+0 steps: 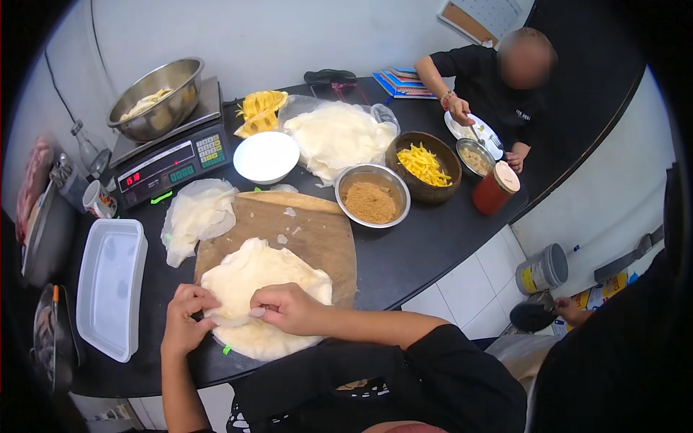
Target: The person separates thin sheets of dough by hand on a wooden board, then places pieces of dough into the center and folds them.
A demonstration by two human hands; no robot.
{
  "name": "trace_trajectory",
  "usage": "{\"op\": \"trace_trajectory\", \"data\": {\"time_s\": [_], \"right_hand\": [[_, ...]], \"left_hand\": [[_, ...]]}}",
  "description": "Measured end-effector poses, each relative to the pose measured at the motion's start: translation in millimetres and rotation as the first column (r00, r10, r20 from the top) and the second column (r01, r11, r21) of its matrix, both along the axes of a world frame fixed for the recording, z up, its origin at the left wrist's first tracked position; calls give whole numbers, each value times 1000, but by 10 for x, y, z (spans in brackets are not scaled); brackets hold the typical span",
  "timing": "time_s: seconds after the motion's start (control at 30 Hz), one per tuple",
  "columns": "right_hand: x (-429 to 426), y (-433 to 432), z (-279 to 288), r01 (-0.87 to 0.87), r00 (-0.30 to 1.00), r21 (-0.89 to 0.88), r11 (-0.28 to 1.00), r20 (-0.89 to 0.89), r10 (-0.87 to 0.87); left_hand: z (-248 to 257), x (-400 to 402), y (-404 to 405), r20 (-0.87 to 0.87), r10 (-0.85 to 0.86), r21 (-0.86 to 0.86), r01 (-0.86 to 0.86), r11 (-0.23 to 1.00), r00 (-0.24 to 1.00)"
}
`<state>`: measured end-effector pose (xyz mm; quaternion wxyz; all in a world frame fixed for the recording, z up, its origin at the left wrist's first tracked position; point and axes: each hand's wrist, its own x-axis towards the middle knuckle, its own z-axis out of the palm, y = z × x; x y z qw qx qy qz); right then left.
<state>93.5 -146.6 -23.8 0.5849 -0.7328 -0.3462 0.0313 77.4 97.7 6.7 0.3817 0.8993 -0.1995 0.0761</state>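
A stack of thin, pale spring roll wrappers (260,281) lies over the front of a round wooden board (325,254), its near part hanging past the board toward me. My left hand (189,319) pinches the edge of a wrapper between thumb and fingers at the stack's left side. Close by, my right hand (289,308) grips the same lifted edge over the middle of the stack. A translucent strip of wrapper shows between the two hands. A loose bunch of wrappers (200,214) sits at the board's left, partly over its rim.
Brown sugar fills a metal bowl (399,187); yellow jackfruit strips fill a wooden bowl (455,162). Behind are a white bowl (266,157), more wrappers (341,135) and a scale (173,157). A white plastic tray (111,287) stands left. Another person (487,92) eats at right.
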Motion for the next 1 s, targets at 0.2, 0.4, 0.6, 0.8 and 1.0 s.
{"op": "trace_trajectory", "data": {"time_s": [0.2,0.4,0.6,0.8,1.0], "right_hand": [[-6,41,42,-9,998,-5,1000,-69,8],[23,35,-172,65,989,9,998,-135,-63],[3,30,92,99,852,46,994,-520,-61],[-6,64,66,102,887,61,993,-457,-63],[6,52,97,114,901,9,993,-423,-99]], "left_hand": [[-170,73,148,49,-39,8,39,999,998],[-49,380,91,150,-277,256,233,938,949],[106,484,72,-145,-293,81,306,949,945],[82,328,153,-282,-251,32,271,962,926],[119,63,-139,24,-257,310,237,921,966]]}}
